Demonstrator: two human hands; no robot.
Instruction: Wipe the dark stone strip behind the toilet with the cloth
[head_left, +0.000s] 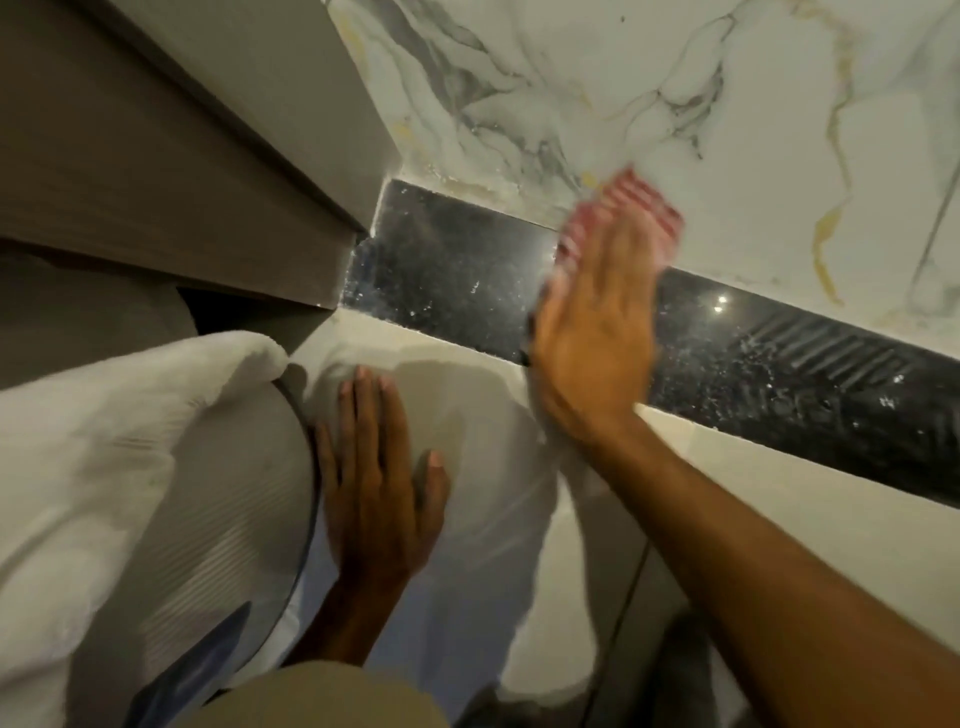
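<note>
Right hand (592, 332), flat and open, presses a red-and-white striped cloth (623, 218) against the dark stone strip (457, 275); left hand (376, 478) rests spread open, empty, on pale tile (779, 493)

The dark stone strip (457, 280) is the landmark. To its left end a grey cabinet edge (291, 208) blocks it; a hand cannot pass further there. The middle of the strip is covered by the right hand (592, 338) pressing a red-striped cloth (623, 208) flat. Right of this hand the strip lies bare to the frame edge. Below the strip, the left hand (374, 478) rests flat on the white toilet top (467, 395), and a white towel (104, 415) fills the lower left.
</note>
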